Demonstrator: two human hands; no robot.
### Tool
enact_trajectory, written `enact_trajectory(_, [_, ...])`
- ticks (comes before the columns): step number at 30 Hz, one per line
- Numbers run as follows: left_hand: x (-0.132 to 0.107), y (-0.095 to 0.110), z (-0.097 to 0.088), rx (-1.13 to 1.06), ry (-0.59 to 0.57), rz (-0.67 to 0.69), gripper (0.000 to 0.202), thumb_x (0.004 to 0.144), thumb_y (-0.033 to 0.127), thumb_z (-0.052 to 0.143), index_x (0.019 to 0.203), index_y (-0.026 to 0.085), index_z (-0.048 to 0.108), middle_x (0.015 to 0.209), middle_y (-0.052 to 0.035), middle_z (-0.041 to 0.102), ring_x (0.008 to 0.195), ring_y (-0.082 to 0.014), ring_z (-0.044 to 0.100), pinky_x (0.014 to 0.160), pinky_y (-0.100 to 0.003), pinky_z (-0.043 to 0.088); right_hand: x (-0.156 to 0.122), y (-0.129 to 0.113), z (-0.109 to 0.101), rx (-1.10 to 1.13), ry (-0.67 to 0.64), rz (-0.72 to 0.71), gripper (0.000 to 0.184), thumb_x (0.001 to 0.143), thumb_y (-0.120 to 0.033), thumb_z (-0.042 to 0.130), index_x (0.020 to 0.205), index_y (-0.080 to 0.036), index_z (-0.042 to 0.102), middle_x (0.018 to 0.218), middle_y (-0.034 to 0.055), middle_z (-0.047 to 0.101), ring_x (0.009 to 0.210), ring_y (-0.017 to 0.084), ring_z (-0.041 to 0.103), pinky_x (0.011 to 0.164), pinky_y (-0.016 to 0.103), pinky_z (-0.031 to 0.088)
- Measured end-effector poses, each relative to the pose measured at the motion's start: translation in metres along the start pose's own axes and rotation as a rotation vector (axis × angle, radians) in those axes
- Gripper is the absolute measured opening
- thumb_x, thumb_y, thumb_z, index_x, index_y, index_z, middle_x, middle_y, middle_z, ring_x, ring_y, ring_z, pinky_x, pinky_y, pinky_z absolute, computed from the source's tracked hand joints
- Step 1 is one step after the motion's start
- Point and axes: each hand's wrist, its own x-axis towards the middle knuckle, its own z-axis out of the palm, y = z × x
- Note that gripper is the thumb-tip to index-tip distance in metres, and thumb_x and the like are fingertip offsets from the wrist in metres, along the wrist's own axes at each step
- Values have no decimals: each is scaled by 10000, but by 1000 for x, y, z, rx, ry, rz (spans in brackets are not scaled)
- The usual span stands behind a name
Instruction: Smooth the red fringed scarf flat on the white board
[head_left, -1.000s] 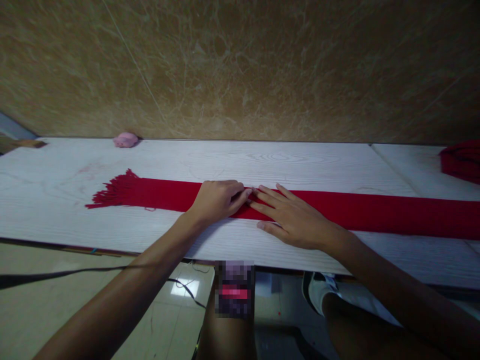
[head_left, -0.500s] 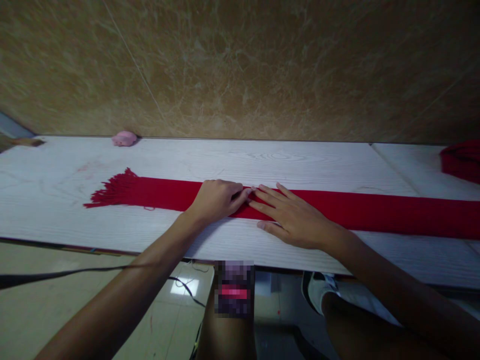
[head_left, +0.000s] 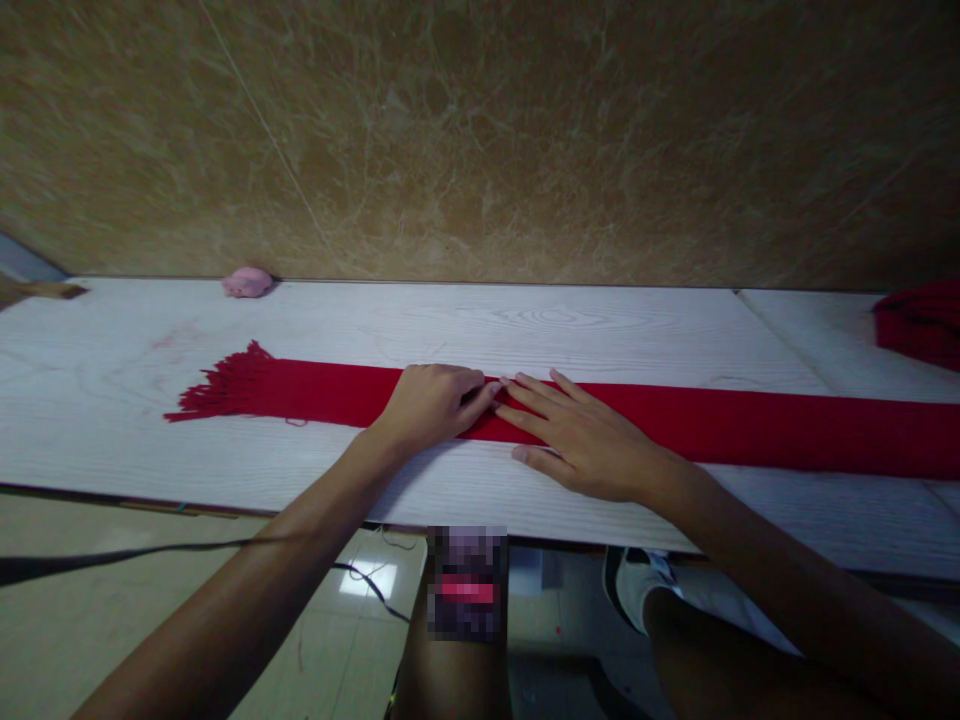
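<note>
1. A long red knitted scarf [head_left: 675, 420] lies flat along the pale wood-grain surface [head_left: 525, 320], its fringed end [head_left: 217, 392] to the left and its other end running out of view at the right.
2. The left hand [head_left: 431, 402] rests on the scarf with fingers curled; whether its grip pinches the cloth I cannot tell.
3. The right hand [head_left: 585, 440] lies flat, fingers spread, grip released, pressing the scarf, its thumb on the bare surface.
4. The fingertips of both hands touch.
5. A small pink lump [head_left: 247, 282] sits by the marbled brown wall [head_left: 480, 130].
6. A red cloth pile [head_left: 922, 322] lies far right.
</note>
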Motion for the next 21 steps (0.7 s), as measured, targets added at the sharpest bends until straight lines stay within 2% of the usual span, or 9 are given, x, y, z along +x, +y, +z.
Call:
enact_trajectory(6, [0,0,-1,-11,-10,3,466,1075,453,456,809,210,751,652,-38,701,570,-149,553,569,-300,268,0,-1,1,11,32,12,625,1113,-588,395,1655,-279,440,1719,80,362,1618,257,294,1341,552,209])
enact_trajectory(21, [1,1,-1,0,-34,-19,454,1072,451,461,837,214,769,650,-42,696,576,-159,548,579,-305,258,-1,0,2,-8,35,6,636,1114,-588,379,1657,-261,434,1718,94,357,1615,281,302,1331,581,229])
